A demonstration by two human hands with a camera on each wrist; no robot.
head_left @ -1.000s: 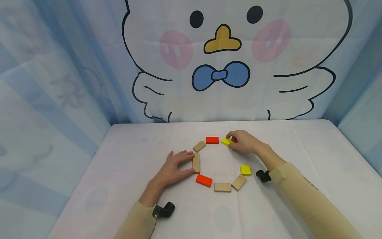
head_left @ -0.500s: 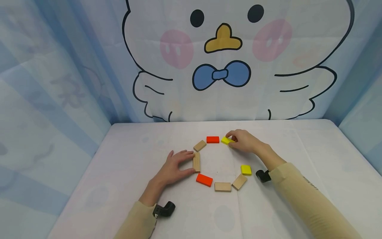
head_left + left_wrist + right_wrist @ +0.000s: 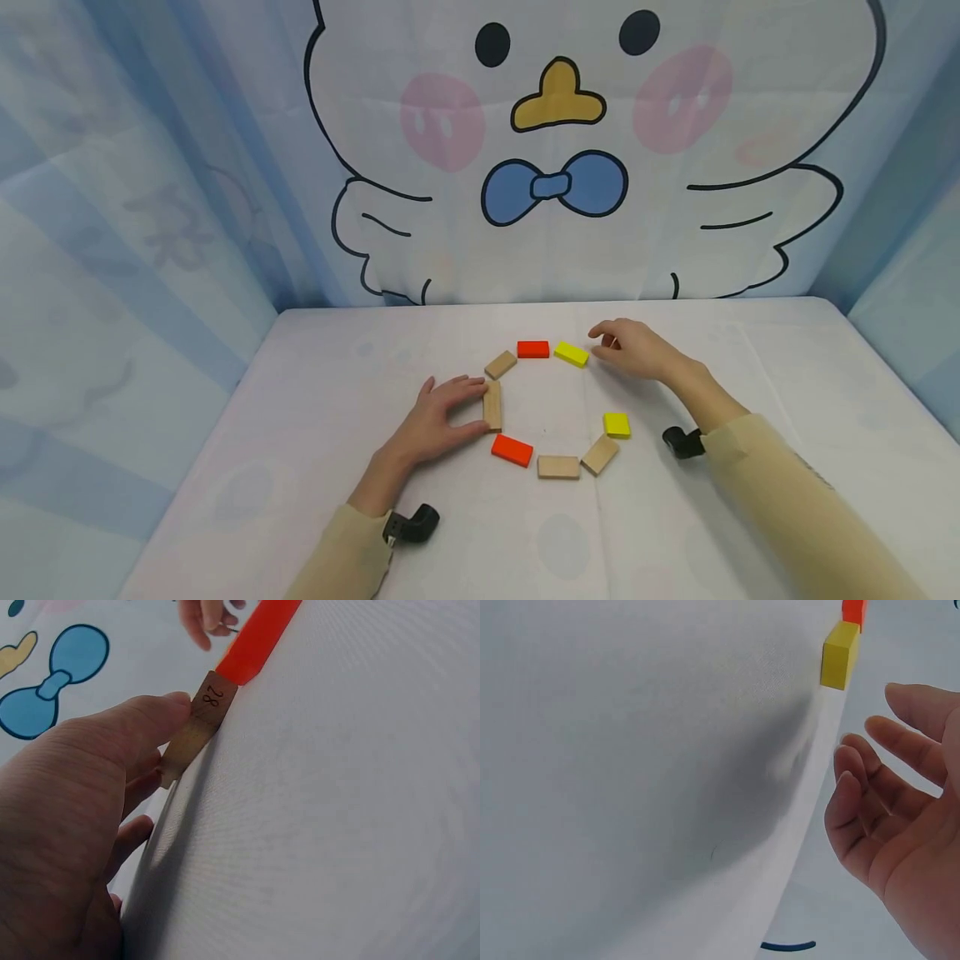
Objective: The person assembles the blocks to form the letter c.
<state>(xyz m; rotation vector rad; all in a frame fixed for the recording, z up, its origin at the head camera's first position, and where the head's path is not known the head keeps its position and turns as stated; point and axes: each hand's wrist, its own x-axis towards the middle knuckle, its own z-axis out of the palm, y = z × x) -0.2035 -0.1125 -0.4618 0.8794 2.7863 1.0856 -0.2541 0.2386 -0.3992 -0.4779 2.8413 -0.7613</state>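
My left hand (image 3: pixel 435 421) spans a long wooden block (image 3: pixel 492 407) at the left side of a ring of blocks, thumb at its near end and forefinger at its far end. In the left wrist view the thumb touches this wooden block (image 3: pixel 199 724), marked 28. Just right of a yellow block (image 3: pixel 572 354) at the back of the ring is my right hand (image 3: pixel 633 348), holding nothing. The right wrist view shows a gap between those loosely bent fingers (image 3: pixel 907 746) and the yellow block (image 3: pixel 841 656).
Around the ring lie a back red block (image 3: pixel 533 349), a small wooden block (image 3: pixel 500 364), a front red block (image 3: pixel 512 450), two more wooden blocks (image 3: pixel 558 467) and a second yellow block (image 3: pixel 617 425). A white cloth (image 3: pixel 337 358) covers the table; a printed curtain (image 3: pixel 555 258) hangs behind.
My right hand has let go of the back yellow block and drawn away to the right; that block stays on the table. The left hand keeps its place.
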